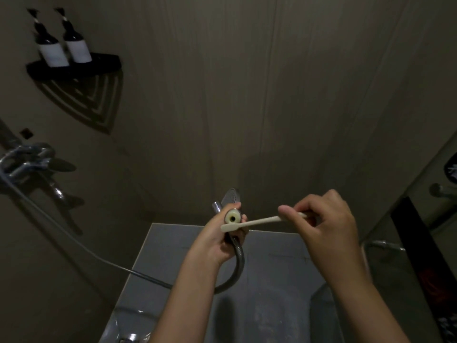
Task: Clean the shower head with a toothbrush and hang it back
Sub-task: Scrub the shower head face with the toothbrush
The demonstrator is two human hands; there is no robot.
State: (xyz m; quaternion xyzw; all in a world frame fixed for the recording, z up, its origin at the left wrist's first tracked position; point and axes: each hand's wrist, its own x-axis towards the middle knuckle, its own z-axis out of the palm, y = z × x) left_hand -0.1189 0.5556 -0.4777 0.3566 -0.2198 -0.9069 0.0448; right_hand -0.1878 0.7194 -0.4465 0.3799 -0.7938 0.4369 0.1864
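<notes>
My left hand [217, 240] grips the handle of a chrome shower head [231, 198], whose round cream end cap [233, 217] faces me. Its metal hose [238, 266] loops down under my wrist and runs left toward the wall tap [32, 162]. Between the thumb and fingers of my right hand [326, 224] is a cream toothbrush [252, 222], lying level with its head at the left, just below the cream cap and touching the handle. The spray face points away from me and is mostly hidden.
A black corner shelf [74, 68] at upper left carries two dark pump bottles [61, 43]. Grey walls close in ahead and left. Below lies a grey tub or basin [272, 293]. A glass panel with chrome fittings [385, 243] stands at right.
</notes>
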